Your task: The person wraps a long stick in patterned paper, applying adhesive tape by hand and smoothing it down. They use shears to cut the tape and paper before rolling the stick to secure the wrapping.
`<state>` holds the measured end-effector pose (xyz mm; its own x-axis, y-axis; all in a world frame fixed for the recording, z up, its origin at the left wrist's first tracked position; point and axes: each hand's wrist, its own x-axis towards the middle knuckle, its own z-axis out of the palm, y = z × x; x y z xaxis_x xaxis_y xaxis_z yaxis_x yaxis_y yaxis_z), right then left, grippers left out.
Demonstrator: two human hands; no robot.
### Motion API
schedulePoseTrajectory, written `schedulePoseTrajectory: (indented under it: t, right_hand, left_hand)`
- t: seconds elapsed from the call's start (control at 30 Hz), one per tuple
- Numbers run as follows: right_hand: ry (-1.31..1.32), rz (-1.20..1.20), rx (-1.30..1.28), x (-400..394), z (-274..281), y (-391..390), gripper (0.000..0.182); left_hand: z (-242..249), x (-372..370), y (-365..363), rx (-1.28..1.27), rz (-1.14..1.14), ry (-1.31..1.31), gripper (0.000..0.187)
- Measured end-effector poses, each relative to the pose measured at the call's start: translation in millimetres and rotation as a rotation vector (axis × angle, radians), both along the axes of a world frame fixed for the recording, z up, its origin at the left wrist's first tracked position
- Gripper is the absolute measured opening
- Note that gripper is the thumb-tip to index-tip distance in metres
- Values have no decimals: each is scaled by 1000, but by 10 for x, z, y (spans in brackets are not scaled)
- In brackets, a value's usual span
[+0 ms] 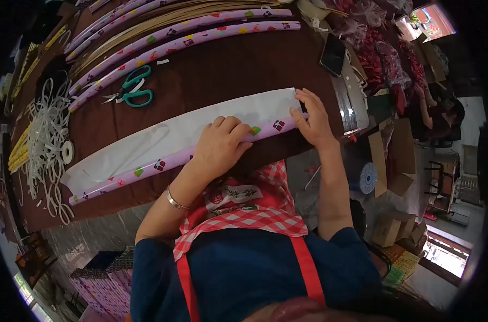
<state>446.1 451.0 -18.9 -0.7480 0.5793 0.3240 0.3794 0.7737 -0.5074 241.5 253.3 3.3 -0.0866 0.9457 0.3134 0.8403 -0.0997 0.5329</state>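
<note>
A sheet of lilac wrapping paper (185, 127), white side up and partly rolled along its near edge, lies across the brown cloth-covered table. Its rolled edge (163, 164) shows a print of small presents. My left hand (218, 146) is closed over the middle of the roll with bent fingers. At the right end, my right hand (313, 118) grips the paper's edge, thumb and fingers on either side of the corner. Scissors (136, 88) with teal handles lie partly open beyond the sheet.
Finished-looking lilac rolls (217, 36) and brown paper strips line the table's far side. A tangle of white ribbon (45, 134) sits at left. A black phone (333, 55) rests at the right edge. Open cardboard boxes (397, 155) and another person (440, 115) are farther right.
</note>
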Motion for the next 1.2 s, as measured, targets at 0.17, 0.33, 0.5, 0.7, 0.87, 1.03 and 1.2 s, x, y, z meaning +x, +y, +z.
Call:
schedulePoseTrajectory:
  t: [0.17, 0.33, 0.5, 0.7, 0.87, 1.03, 1.2]
  right_hand:
    - [28, 30, 50, -5, 4, 3, 38]
    - [65, 47, 83, 2, 25, 38, 31]
    - [33, 25, 146, 11, 72, 75, 27]
    - [8, -7, 243, 35, 79, 196, 20]
    - [-21, -161, 240, -39, 85, 394, 13]
    - [-180, -202, 209, -167, 119, 480, 15]
    - [-239, -204, 185, -226, 140, 455, 14]
  left_hand:
    - [7, -3, -2, -1, -1, -11, 30]
    - [1, -14, 7, -3, -5, -24, 30]
    - [5, -12, 9, -5, 3, -26, 29]
    - [-8, -16, 12, -19, 0, -26, 29]
    - [-17, -14, 14, -1, -4, -24, 29]
    - [-21, -18, 9, 11, -8, -23, 30]
    - [-33, -19, 12, 0, -12, -29, 29]
